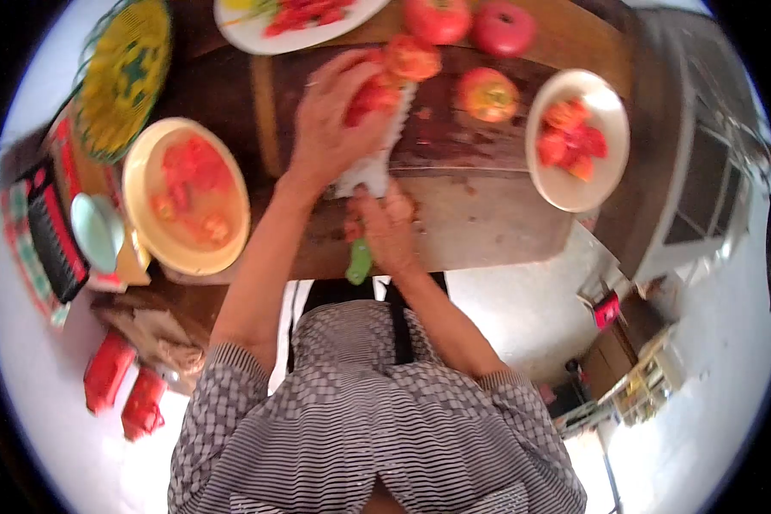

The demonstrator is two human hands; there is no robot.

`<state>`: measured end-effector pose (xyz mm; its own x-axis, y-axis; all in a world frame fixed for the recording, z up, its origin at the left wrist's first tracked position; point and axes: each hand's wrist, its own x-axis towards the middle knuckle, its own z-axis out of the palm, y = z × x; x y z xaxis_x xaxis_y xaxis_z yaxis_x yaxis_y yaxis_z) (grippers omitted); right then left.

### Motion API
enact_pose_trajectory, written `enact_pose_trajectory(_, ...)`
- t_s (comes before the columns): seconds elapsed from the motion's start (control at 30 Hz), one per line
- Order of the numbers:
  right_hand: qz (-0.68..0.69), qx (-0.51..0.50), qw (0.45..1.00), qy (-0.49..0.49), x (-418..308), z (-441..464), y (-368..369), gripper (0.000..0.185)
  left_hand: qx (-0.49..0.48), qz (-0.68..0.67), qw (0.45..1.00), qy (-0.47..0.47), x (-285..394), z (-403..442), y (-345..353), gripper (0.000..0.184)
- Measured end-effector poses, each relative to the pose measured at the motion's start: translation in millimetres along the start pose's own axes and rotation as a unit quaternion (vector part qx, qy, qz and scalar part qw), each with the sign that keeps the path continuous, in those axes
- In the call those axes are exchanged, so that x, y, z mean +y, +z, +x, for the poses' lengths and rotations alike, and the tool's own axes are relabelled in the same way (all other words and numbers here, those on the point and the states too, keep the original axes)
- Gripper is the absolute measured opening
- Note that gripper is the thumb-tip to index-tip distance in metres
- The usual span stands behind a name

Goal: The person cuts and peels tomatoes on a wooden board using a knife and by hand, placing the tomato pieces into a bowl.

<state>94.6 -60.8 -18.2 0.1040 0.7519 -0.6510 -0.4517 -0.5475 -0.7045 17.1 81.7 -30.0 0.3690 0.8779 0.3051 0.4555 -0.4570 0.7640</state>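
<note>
My right hand (390,230) is wrapped round a knife, whose green handle end (359,262) sticks out below the fist. Its pale blade (396,128) points away from me, partly hidden under my left hand (338,116). The fingers of that hand curl over a red tomato (373,98), pressing it against the blade. A cut tomato piece (413,60) sits at the blade's far end. To the right lies another tomato (488,94), and two whole ones, a red tomato (437,17) and a pinker tomato (504,29), rest farther back.
On the right stands a white bowl (618,163) of tomato chunks. A cream basin (137,206) with tomato pieces in liquid is at left, beside a pale cup (94,231) and a yellow-green woven basket (103,111). A white plate (257,41) of cut red food is at the back.
</note>
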Motion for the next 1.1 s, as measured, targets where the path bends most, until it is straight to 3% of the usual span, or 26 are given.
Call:
enact_pose_trajectory(0.07,0.054,-0.033,0.998,0.011,1,-8,-2,0.013,0.01,0.023,1.0,-0.005,13,-5,-5,0.046)
enact_pose_trajectory(0.17,0.022,-0.055,0.998,-0.027,-15,-30,-6,0.012,0.01,0.009,0.999,-0.035,43,-7,-12,0.045)
enact_pose_trajectory(0.23,0.025,-0.033,0.999,0.017,-27,-43,-14,0.011,0.011,-0.004,0.999,-0.048,66,-1,-16,0.043)
enact_pose_trajectory(0.33,0.024,0.005,0.999,0.041,-54,-61,-34,0.01,0.026,-0.023,0.999,0.003,92,16,2,0.04)
enact_pose_trajectory(0.47,-0.028,0.062,0.997,-0.039,-91,-79,-86,0.009,0.032,-0.087,0.992,0.08,117,44,76,0.036)
enact_pose_trajectory(0.53,0.034,0.125,0.992,0.005,-119,-84,-104,0.008,0.006,-0.157,0.988,0.008,143,51,102,0.035)
enact_pose_trajectory(0.63,0.023,0.176,0.984,0.023,-147,-88,-121,0.007,0.005,-0.158,0.987,-0.02,146,57,144,0.032)
enact_pose_trajectory(0.73,-0.02,0.185,0.983,0.007,-159,-93,-142,0.007,0.086,-0.139,0.987,0.013,143,59,139,0.037)
enact_pose_trajectory(0.83,-0.046,0.189,0.98,-0.031,-160,-99,-161,0.007,0.076,-0.036,0.996,0.028,116,48,102,0.038)
enact_pose_trajectory(0.97,-0.067,0.2,0.975,-0.069,-162,-99,-168,0.008,-0.069,0.142,0.987,0.021,92,32,77,0.048)
enact_pose_trajectory(1.1,-0.066,0.171,0.979,-0.093,-164,-97,-159,0.012,-0.08,0.17,0.982,-0.012,81,27,81,0.058)
